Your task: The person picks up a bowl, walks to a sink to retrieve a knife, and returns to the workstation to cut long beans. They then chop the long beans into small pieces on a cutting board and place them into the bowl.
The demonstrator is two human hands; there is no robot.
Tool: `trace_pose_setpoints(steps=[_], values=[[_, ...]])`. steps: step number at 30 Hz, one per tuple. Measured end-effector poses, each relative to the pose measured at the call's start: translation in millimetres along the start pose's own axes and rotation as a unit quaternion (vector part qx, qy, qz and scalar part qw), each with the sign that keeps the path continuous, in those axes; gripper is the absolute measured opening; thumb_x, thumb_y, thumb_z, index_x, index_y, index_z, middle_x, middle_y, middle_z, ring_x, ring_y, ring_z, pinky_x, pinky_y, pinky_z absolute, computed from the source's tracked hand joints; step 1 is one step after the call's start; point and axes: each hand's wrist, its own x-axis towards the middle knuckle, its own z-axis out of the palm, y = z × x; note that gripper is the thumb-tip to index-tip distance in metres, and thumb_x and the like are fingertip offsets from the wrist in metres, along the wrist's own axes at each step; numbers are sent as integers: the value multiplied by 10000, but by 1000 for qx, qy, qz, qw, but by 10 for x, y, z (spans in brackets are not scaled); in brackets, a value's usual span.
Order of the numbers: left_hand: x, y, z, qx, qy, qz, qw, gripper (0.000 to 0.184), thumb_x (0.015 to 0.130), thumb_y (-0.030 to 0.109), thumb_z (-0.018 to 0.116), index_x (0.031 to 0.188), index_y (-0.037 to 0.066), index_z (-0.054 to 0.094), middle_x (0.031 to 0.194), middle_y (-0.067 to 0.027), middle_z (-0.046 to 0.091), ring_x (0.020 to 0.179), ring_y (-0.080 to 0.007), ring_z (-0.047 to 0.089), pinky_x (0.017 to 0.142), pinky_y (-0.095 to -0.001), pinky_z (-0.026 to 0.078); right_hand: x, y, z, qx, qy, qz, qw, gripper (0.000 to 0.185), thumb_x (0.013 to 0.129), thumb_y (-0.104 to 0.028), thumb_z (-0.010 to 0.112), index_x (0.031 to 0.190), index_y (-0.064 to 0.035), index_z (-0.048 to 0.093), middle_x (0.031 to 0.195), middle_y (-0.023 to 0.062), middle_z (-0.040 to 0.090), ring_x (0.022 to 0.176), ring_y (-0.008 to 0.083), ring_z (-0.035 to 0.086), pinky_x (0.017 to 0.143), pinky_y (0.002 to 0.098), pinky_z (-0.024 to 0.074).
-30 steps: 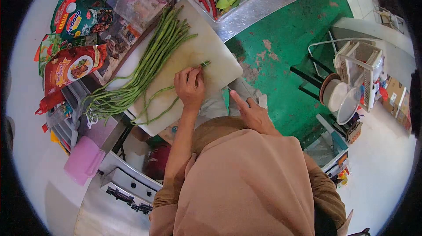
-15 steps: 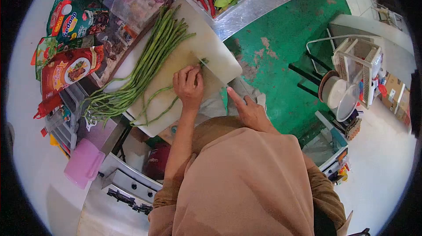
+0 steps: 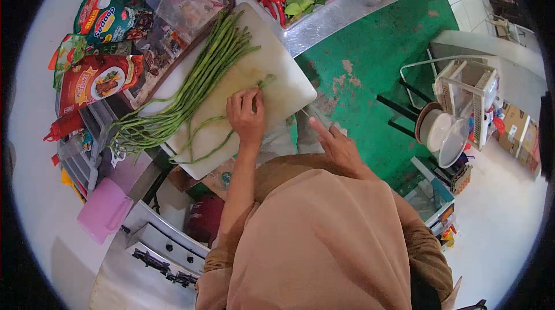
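On the white cutting board lies a large bunch of long green beans. My left hand is closed over the board, its fingertips pinching a single long bean whose tail trails toward the near edge. Small cut bean ends rest just beyond those fingertips. My right hand grips a knife, held off the board's right corner. Its handle is mostly hidden in my fingers and the blade is seen nearly edge-on.
Behind the board is a clear tray with red chilies, shallots and leaves. Seasoning packets and a plastic container crowd the left side. A pink container and a stove are at lower left. Green floor lies to the right.
The knife has moved from over the board to beyond its right corner, its blade turned more edge-on. My left hand stays nearly in place on the bean. The view has shifted slightly.
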Motion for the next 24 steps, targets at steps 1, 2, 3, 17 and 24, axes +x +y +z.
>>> trace_pose_setpoints(steps=[1, 2, 3, 17, 24], values=[[-9, -24, -6, -1, 4, -3, 1000, 171, 761, 62, 744, 917, 96, 684, 884, -51, 593, 805, -254, 569, 724, -387, 459, 22, -1, -44, 6, 29, -20, 999, 672, 907, -159, 542, 1493, -331, 261, 867, 160, 552, 682, 378, 607, 587, 497, 516], [-23, -42, -7, -2, 8, -6, 1000, 175, 761, 67, 751, 919, 98, 683, 882, -50, 592, 801, -253, 570, 716, -384, 462, 75, -17, -73, 3, 28, -24, 999, 672, 907, -159, 542, 1493, -331, 261, 867, 160, 552, 682, 378, 607, 587, 497, 516], [-42, -55, -3, -1, 10, -9, 1000, 175, 761, 67, 751, 919, 98, 683, 882, -50, 592, 801, -253, 570, 716, -384, 462, 163, -43, -89, 28, 85, -25, 996, 651, 904, -165, 553, 1486, -285, 285, 878, 152, 554, 690, 366, 606, 589, 489, 518], [-45, -52, -30, -6, 3, -19, 1000, 144, 786, 99, 731, 921, 109, 682, 886, -46, 596, 799, -250, 562, 696, -376, 455, 1445, -459, -183, -40, 263, -89, 960, 443, 840, -126, 664, 1249, -36, 521, 1007, 149, 555, 893, 333, 577, 731, 423, 499], [-52, -52, -29, -8, 0, -38, 999, 158, 778, 85, 742, 928, 90, 690, 910, -52, 615, 838, -252, 578, 715, -378, 462, 1449, -472, -166, -72, 313, -183, 929, 391, 811, -87, 662, 1187, -16, 580, 1023, 137, 561, 887, 315, 547, 761, 408, 461]])
